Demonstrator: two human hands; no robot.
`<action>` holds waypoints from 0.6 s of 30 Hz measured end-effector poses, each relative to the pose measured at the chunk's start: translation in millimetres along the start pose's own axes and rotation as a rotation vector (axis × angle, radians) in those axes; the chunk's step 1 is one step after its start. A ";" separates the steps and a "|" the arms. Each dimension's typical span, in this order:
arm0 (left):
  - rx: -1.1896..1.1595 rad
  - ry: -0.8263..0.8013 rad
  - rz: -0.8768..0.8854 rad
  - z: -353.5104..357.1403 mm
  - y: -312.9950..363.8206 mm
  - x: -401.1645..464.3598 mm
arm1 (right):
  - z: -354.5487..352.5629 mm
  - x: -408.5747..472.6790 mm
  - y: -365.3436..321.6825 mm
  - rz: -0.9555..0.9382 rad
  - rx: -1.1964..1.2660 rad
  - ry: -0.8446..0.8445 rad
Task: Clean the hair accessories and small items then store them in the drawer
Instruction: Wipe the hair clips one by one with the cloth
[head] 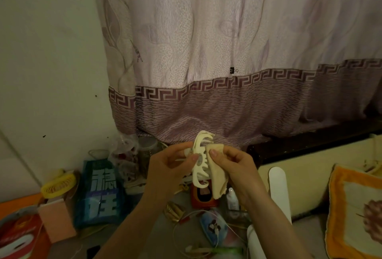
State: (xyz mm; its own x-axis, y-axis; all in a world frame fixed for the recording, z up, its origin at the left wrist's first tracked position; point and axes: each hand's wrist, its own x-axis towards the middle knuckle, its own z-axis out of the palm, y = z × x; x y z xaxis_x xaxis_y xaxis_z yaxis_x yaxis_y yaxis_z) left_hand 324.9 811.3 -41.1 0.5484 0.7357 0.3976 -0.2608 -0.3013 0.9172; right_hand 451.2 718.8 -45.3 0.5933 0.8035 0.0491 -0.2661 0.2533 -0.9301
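A cream claw hair clip (200, 163) is held upright in front of the curtain, above a cluttered tabletop. My left hand (171, 165) grips it from the left, thumb pressed on its side. My right hand (231, 165) holds a beige cloth (217, 176) folded against the clip's right side, thumb on top of the cloth. The cloth's loose end hangs down below the clip. No drawer is in view.
Below lie a blue packet (101, 192), a yellow round item (57, 186), a pink box (56, 219), a red-orange container (203, 195), a small bottle (232, 198), white cables and gold wrappers. A patterned curtain (227, 72) hangs behind. A white chair frame and orange cushion (355, 213) sit to the right.
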 end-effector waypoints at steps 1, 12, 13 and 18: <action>0.009 0.001 0.007 -0.9 -0.4 0.6 | -1.1 -0.9 1.0 0.004 0.009 -0.008; 0.377 -0.178 -0.007 -15.3 -3.2 4.6 | -20.2 5.5 -11.5 -0.115 0.009 0.080; 0.388 -0.203 -0.021 -15.5 -2.4 4.8 | -21.2 7.0 -12.5 -0.132 -0.024 0.071; 0.476 -0.268 0.024 -16.6 -3.0 8.0 | -26.3 13.9 -10.6 -0.138 -0.242 -0.019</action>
State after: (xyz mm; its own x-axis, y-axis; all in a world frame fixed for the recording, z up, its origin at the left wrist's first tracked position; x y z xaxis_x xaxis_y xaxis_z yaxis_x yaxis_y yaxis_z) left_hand 316.8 828.2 -41.1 0.7460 0.5641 0.3540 0.0791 -0.6029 0.7939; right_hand 482.2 713.1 -44.4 0.5961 0.7811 0.1858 0.0067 0.2266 -0.9740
